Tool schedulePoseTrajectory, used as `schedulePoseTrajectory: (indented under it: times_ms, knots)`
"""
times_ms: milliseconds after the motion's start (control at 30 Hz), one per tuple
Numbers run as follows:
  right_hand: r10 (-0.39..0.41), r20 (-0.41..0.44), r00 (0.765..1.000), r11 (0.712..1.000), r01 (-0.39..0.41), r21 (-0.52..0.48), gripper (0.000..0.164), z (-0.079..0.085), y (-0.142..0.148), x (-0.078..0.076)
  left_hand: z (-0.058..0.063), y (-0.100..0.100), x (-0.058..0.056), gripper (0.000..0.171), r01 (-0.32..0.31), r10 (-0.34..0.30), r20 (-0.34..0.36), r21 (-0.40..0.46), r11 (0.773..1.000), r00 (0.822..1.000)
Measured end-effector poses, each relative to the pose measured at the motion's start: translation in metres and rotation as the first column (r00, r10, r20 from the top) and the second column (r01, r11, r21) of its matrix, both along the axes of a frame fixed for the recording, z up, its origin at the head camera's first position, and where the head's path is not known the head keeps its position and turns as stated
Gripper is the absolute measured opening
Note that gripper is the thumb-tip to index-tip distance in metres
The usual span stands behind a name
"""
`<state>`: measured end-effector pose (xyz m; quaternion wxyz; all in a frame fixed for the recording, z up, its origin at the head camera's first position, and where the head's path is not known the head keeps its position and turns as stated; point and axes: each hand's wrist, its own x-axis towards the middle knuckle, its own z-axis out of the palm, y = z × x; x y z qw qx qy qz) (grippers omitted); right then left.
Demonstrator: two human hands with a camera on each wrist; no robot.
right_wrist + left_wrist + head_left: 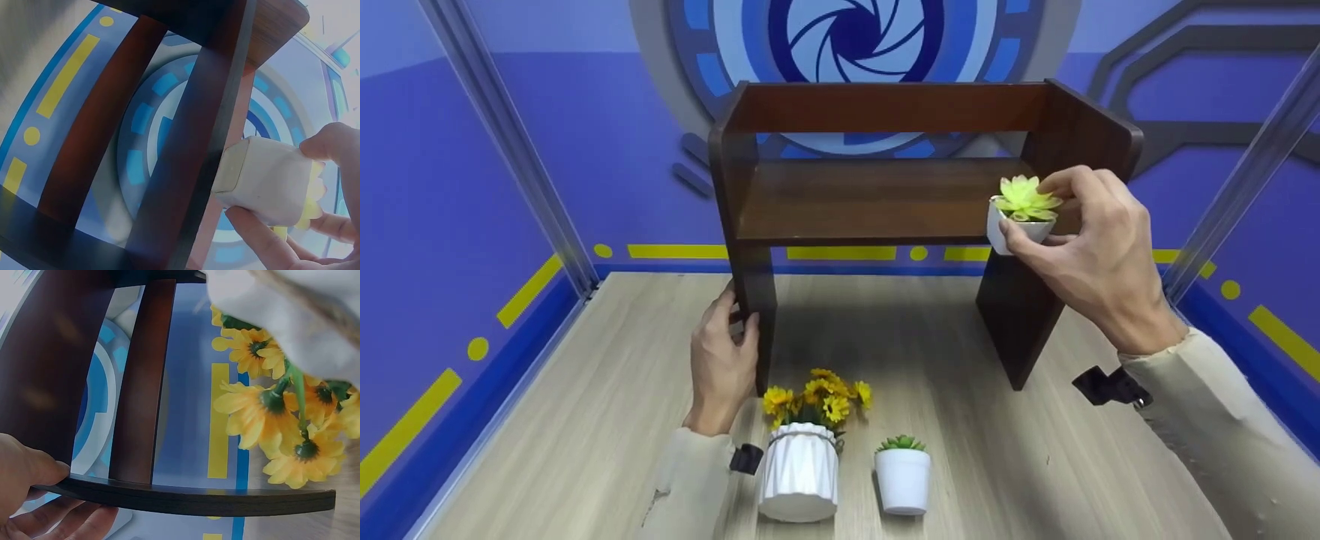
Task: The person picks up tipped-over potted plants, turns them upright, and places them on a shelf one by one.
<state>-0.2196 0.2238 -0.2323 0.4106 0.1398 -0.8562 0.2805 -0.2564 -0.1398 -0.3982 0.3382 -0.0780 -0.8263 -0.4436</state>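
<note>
Right hand (1102, 244): pinching yellow-green succulent in white pot (1020, 227), at right end of the shelf's front edge; contact unclear.
Left hand (720, 364): grasping left side panel (757, 300) of dark wooden shelf (877, 199).
Worktop (997, 465), front: yellow flowers in ribbed pot (801, 469); green succulent in round pot (903, 480).
Status, judged: shelving under way; held pot not yet set down, two unshelved.
Right wrist view only: held pot's underside.
Left wrist view only: backs of flower heads.
</note>
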Motion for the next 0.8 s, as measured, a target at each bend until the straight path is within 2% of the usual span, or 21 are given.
schedulePoseTrajectory:
  times_ms: [500, 800]
  knots:
    - [-0.017, -0.058, 0.998, 1.000, 0.018, 0.020, 0.041, 0.006, -0.001, -0.030, 0.001, -0.002, -0.001, 0.048, -0.018, 0.017, -0.037, -0.020, 1.000, 0.999]
    - [-0.024, -0.025, 0.999, 1.000, 0.024, -0.006, 0.042, 0.009, 0.000, -0.041, 0.000, 0.000, -0.001, 0.048, -0.018, 0.017, -0.030, -0.017, 1.000, 0.999]
